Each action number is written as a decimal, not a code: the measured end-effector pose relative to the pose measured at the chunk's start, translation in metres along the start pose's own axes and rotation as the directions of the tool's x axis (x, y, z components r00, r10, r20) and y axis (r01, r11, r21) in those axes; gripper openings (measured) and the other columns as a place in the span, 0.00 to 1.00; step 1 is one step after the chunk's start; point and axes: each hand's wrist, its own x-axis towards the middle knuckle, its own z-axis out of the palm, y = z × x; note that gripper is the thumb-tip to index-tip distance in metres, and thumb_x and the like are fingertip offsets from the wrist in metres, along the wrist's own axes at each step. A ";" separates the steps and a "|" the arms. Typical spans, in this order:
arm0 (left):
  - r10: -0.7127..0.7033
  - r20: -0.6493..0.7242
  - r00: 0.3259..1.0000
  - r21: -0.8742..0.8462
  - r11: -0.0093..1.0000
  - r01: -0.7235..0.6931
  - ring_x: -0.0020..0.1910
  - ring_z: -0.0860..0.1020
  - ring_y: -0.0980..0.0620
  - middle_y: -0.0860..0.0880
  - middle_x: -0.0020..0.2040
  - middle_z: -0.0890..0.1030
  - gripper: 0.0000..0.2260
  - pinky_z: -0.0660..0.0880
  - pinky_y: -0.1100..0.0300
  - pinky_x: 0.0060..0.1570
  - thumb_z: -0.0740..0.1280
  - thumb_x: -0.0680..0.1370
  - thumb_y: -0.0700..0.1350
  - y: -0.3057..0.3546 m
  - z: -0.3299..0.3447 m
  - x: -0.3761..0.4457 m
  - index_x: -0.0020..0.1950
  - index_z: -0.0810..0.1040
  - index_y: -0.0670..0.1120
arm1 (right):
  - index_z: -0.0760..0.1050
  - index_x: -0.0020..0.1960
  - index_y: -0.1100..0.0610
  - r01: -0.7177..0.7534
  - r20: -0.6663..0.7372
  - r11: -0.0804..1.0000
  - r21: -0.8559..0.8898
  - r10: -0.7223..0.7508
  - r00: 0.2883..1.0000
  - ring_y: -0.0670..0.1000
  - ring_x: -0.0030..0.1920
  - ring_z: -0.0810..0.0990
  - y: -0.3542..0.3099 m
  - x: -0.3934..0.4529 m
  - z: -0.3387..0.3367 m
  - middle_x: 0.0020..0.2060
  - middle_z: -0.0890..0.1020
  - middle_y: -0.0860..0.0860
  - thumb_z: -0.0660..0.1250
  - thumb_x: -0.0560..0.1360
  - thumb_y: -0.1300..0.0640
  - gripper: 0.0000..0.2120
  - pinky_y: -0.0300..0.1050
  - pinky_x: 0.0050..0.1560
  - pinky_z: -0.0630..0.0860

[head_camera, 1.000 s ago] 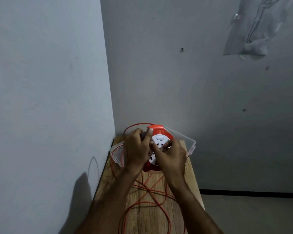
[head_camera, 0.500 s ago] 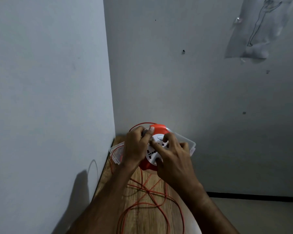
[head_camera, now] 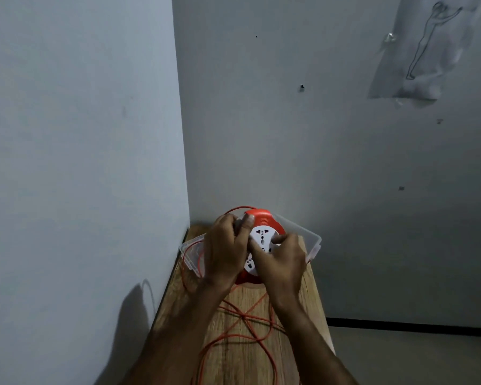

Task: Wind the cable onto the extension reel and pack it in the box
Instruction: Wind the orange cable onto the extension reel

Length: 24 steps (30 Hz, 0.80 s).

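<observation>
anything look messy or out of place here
Yes: much of the orange cable is still off the reel, lying in crossed, tangled loops on the table, with a loop hanging over the box. Both the left hand and the right hand hold the reel.

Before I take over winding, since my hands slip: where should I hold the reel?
Judging by its shape, hold the reel by its orange rim from the left, as the left hand does. That leaves the white socket face free for the right hand to turn.
</observation>
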 end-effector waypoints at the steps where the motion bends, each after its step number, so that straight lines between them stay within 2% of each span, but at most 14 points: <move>1: 0.033 -0.004 0.999 0.028 0.999 -0.033 0.34 0.79 0.57 0.52 0.36 0.81 0.17 0.75 0.64 0.32 0.65 0.81 0.57 -0.001 0.001 -0.002 0.42 0.78 0.45 | 0.73 0.50 0.54 -0.152 0.022 0.982 0.111 0.150 0.988 0.49 0.40 0.83 0.002 0.000 0.004 0.44 0.81 0.49 0.77 0.67 0.42 0.22 0.45 0.34 0.82; 3: 0.098 0.011 0.995 0.072 0.993 -0.098 0.35 0.78 0.57 0.51 0.37 0.81 0.17 0.74 0.65 0.33 0.64 0.80 0.58 -0.004 0.003 -0.004 0.43 0.79 0.45 | 0.74 0.47 0.57 -0.403 0.117 0.858 0.319 0.386 0.915 0.56 0.35 0.86 0.003 -0.001 0.008 0.40 0.83 0.55 0.77 0.70 0.46 0.18 0.55 0.32 0.84; 4: 0.115 0.023 0.993 0.081 0.990 -0.117 0.35 0.78 0.57 0.51 0.37 0.81 0.17 0.75 0.65 0.33 0.64 0.80 0.59 -0.005 0.003 -0.004 0.43 0.79 0.45 | 0.76 0.46 0.61 -0.459 0.164 0.807 0.372 0.429 0.888 0.56 0.33 0.86 0.003 -0.001 0.007 0.38 0.84 0.58 0.77 0.71 0.49 0.17 0.58 0.32 0.84; 6: 0.108 0.035 0.994 0.074 0.991 -0.110 0.35 0.78 0.57 0.52 0.37 0.81 0.17 0.75 0.65 0.33 0.63 0.80 0.58 -0.008 0.004 -0.004 0.43 0.79 0.45 | 0.76 0.45 0.64 -0.445 0.200 0.804 0.395 0.397 0.896 0.55 0.32 0.86 0.000 -0.004 0.002 0.36 0.84 0.58 0.76 0.72 0.51 0.17 0.59 0.34 0.84; 7: 0.084 0.026 0.996 0.058 0.995 -0.086 0.34 0.78 0.57 0.52 0.36 0.80 0.17 0.74 0.65 0.33 0.63 0.80 0.58 -0.009 0.004 -0.003 0.42 0.79 0.45 | 0.76 0.43 0.62 -0.356 0.166 0.849 0.391 0.315 0.934 0.54 0.32 0.85 -0.001 -0.007 -0.002 0.35 0.84 0.55 0.76 0.73 0.51 0.15 0.58 0.34 0.84; 8: 0.048 0.014 0.999 0.033 0.998 -0.048 0.34 0.78 0.57 0.53 0.35 0.80 0.17 0.74 0.65 0.33 0.64 0.81 0.58 -0.010 0.003 -0.002 0.41 0.78 0.46 | 0.75 0.42 0.60 -0.184 0.082 0.927 0.326 0.166 0.983 0.51 0.31 0.85 -0.002 -0.010 -0.007 0.34 0.82 0.50 0.76 0.73 0.52 0.14 0.54 0.34 0.84; 9: 0.009 0.004 1.000 0.007 1.000 -0.010 0.33 0.79 0.57 0.53 0.35 0.80 0.17 0.75 0.64 0.32 0.64 0.81 0.57 -0.011 0.003 0.000 0.40 0.78 0.46 | 0.75 0.41 0.57 0.064 -0.014 0.982 0.179 -0.062 0.998 0.46 0.32 0.83 -0.002 -0.011 -0.012 0.34 0.80 0.44 0.76 0.72 0.54 0.12 0.48 0.35 0.84; 10: -0.020 0.004 1.000 -0.013 1.000 0.020 0.33 0.79 0.56 0.53 0.35 0.81 0.17 0.75 0.63 0.32 0.64 0.82 0.56 -0.011 0.002 0.002 0.40 0.78 0.46 | 0.76 0.41 0.55 0.316 -0.057 0.949 0.005 -0.315 0.947 0.44 0.34 0.81 -0.001 -0.012 -0.017 0.35 0.79 0.41 0.77 0.71 0.56 0.10 0.41 0.37 0.82; 11: -0.034 0.012 0.999 -0.026 0.999 0.034 0.33 0.79 0.56 0.53 0.34 0.80 0.16 0.74 0.64 0.31 0.65 0.82 0.55 -0.011 0.001 0.004 0.39 0.77 0.47 | 0.78 0.44 0.55 0.514 -0.036 0.845 -0.146 -0.524 0.851 0.44 0.39 0.80 0.002 -0.011 -0.022 0.39 0.80 0.42 0.78 0.70 0.59 0.09 0.39 0.41 0.80; 12: -0.039 0.024 0.999 -0.032 0.999 0.040 0.32 0.79 0.55 0.53 0.33 0.80 0.16 0.73 0.67 0.30 0.65 0.82 0.54 -0.011 0.000 0.006 0.38 0.76 0.47 | 0.80 0.47 0.56 0.632 0.040 0.733 -0.251 -0.644 0.764 0.47 0.45 0.80 0.006 -0.011 -0.025 0.44 0.82 0.47 0.78 0.68 0.61 0.10 0.42 0.46 0.80; 14: -0.035 0.042 0.998 -0.037 0.999 0.037 0.32 0.78 0.56 0.53 0.33 0.79 0.14 0.70 0.72 0.29 0.66 0.81 0.53 -0.009 -0.002 0.009 0.38 0.77 0.47 | 0.80 0.56 0.53 0.710 0.235 0.591 -0.383 -0.681 0.694 0.54 0.56 0.78 0.013 -0.011 -0.028 0.54 0.81 0.53 0.78 0.65 0.61 0.21 0.51 0.53 0.78; 16: -0.024 0.066 0.998 -0.039 0.999 0.026 0.33 0.78 0.56 0.53 0.33 0.79 0.14 0.71 0.71 0.30 0.66 0.81 0.52 -0.008 -0.002 0.009 0.39 0.77 0.47 | 0.76 0.64 0.49 0.696 0.348 0.526 -0.489 -0.614 0.708 0.58 0.60 0.76 0.017 -0.011 -0.029 0.59 0.78 0.55 0.78 0.63 0.57 0.30 0.56 0.54 0.76; 20: -0.010 0.103 0.995 -0.040 0.999 0.014 0.31 0.75 0.56 0.53 0.31 0.78 0.16 0.68 0.70 0.30 0.66 0.81 0.53 -0.010 0.000 0.006 0.37 0.77 0.46 | 0.72 0.69 0.49 0.618 0.331 0.529 -0.581 -0.539 0.774 0.57 0.54 0.77 0.013 -0.007 -0.028 0.60 0.76 0.57 0.74 0.65 0.45 0.33 0.51 0.47 0.76; 24: 0.000 0.118 0.993 -0.038 0.999 0.004 0.32 0.76 0.57 0.54 0.32 0.78 0.15 0.69 0.71 0.31 0.66 0.81 0.53 -0.009 -0.001 0.004 0.38 0.77 0.47 | 0.78 0.62 0.52 0.618 0.302 0.500 -0.607 -0.575 0.761 0.56 0.48 0.79 0.010 -0.007 -0.026 0.55 0.79 0.57 0.78 0.61 0.43 0.31 0.47 0.44 0.77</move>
